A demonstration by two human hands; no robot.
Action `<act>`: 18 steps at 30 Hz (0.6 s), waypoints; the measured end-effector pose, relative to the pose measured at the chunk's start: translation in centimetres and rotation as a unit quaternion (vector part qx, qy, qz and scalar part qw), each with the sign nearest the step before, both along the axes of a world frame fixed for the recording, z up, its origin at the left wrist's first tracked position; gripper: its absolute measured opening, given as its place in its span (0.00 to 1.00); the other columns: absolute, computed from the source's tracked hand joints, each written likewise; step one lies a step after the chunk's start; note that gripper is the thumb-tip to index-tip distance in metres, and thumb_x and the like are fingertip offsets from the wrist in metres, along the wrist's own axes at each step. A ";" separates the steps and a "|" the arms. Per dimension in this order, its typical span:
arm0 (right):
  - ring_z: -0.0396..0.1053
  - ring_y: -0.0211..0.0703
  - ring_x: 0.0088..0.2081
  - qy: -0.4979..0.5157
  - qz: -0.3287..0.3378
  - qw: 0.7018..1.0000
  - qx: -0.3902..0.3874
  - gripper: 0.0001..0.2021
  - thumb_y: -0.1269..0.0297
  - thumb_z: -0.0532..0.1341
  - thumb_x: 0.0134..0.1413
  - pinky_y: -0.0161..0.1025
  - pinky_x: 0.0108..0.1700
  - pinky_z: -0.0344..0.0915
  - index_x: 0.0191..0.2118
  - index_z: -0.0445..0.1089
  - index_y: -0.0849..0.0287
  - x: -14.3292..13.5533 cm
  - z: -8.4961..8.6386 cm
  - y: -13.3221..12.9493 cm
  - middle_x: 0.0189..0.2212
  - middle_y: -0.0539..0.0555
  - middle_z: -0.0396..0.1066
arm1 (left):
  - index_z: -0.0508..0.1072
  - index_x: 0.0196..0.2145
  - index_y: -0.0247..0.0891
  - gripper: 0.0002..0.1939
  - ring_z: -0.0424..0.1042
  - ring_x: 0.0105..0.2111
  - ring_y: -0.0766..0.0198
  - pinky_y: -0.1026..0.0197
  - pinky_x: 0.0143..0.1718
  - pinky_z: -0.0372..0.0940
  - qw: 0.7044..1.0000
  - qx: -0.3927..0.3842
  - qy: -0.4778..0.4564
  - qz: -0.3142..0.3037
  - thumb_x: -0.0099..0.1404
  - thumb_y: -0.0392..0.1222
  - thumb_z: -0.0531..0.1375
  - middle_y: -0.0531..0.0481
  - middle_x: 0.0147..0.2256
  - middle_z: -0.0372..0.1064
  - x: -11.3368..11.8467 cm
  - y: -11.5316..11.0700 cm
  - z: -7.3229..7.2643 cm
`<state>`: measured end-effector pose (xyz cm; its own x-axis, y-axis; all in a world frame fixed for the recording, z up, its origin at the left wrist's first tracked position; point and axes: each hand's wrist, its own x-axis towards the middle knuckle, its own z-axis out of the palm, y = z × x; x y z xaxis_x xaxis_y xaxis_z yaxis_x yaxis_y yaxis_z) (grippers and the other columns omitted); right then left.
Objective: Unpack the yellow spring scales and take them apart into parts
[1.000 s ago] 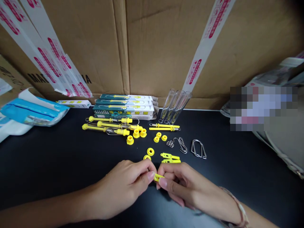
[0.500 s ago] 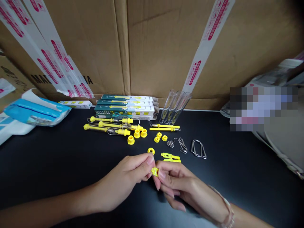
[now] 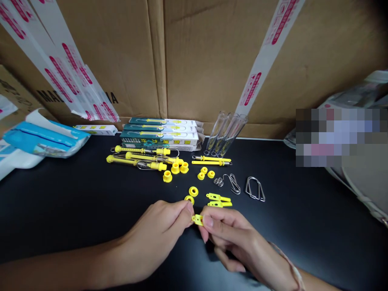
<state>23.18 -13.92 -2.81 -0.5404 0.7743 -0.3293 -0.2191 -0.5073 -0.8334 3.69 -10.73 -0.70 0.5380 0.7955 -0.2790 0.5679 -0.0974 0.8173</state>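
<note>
Between the thumb and fingers of my right hand (image 3: pixel 235 232) is a small yellow plastic piece (image 3: pixel 198 220) with holes. My left hand (image 3: pixel 168 226) is pinched at the left end of that piece; whatever its fingertips hold is too small to make out. Just beyond my fingertips lie two yellow rings (image 3: pixel 193 191), the nearer one partly covered by my left hand. Two flat yellow pieces with stems (image 3: pixel 218 198) rest above my right hand. Farther off are small yellow bushings (image 3: pixel 211 174), steel nuts (image 3: pixel 218 182), S-shaped hooks (image 3: pixel 233 184) and wire loops (image 3: pixel 255 188).
Assembled yellow spring scales (image 3: pixel 136 160), yellow caps (image 3: pixel 167 176) and rods with springs (image 3: pixel 211 162) lie behind. Stacked boxes (image 3: pixel 160 135) and clear tubes (image 3: pixel 226 135) stand near the cardboard (image 3: pixel 200 60). A blue packet (image 3: pixel 45 137) is left, a pale bag (image 3: pixel 359 186) right.
My fingertips have drawn slightly apart, showing more of the small yellow piece. The second yellow ring now shows beside my left fingertips. The view has shifted a little.
</note>
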 end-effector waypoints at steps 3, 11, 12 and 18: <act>0.43 0.27 0.14 -0.013 -0.007 1.000 0.015 0.19 0.48 0.60 0.64 0.29 0.16 0.41 0.31 0.68 0.60 -0.1 -0.2 -0.3 0.15 0.38 0.45 | 0.63 0.26 0.41 0.20 0.60 0.28 0.65 0.62 0.31 0.53 0.999 0.040 0.026 -0.022 0.72 0.47 0.42 0.56 0.25 0.61 -0.1 -0.2 0.2; 0.43 0.25 0.13 -0.044 -0.011 0.999 0.013 0.20 0.46 0.61 0.62 0.28 0.14 0.39 0.32 0.69 0.60 -0.1 -0.4 -0.4 0.18 0.39 0.47 | 0.69 0.31 0.41 0.19 0.63 0.30 0.65 0.62 0.33 0.54 0.993 0.089 0.054 -0.056 0.71 0.43 0.41 0.56 0.29 0.67 -0.5 -0.1 -0.2; 0.43 0.25 0.13 -0.048 -0.012 0.999 0.013 0.20 0.46 0.61 0.62 0.28 0.14 0.39 0.32 0.69 0.60 0.0 -0.4 -0.4 0.18 0.39 0.47 | 0.69 0.31 0.41 0.20 0.63 0.30 0.65 0.62 0.33 0.55 0.993 0.084 0.063 -0.054 0.71 0.43 0.40 0.55 0.29 0.68 -0.5 -0.1 -0.1; 0.41 0.26 0.13 -0.070 -0.019 0.997 0.009 0.20 0.44 0.60 0.61 0.28 0.13 0.38 0.32 0.68 0.59 -0.1 -0.2 -0.6 0.16 0.39 0.45 | 0.70 0.30 0.42 0.23 0.65 0.29 0.63 0.61 0.33 0.55 0.991 0.068 0.110 -0.029 0.72 0.47 0.40 0.54 0.29 0.68 -0.4 -0.3 -0.5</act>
<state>23.03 -14.51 -2.99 -0.4607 0.7996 -0.3852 -0.1181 -0.4853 -0.8663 3.25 -11.06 -1.15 0.5223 0.8029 -0.2875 0.7210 -0.2357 0.6516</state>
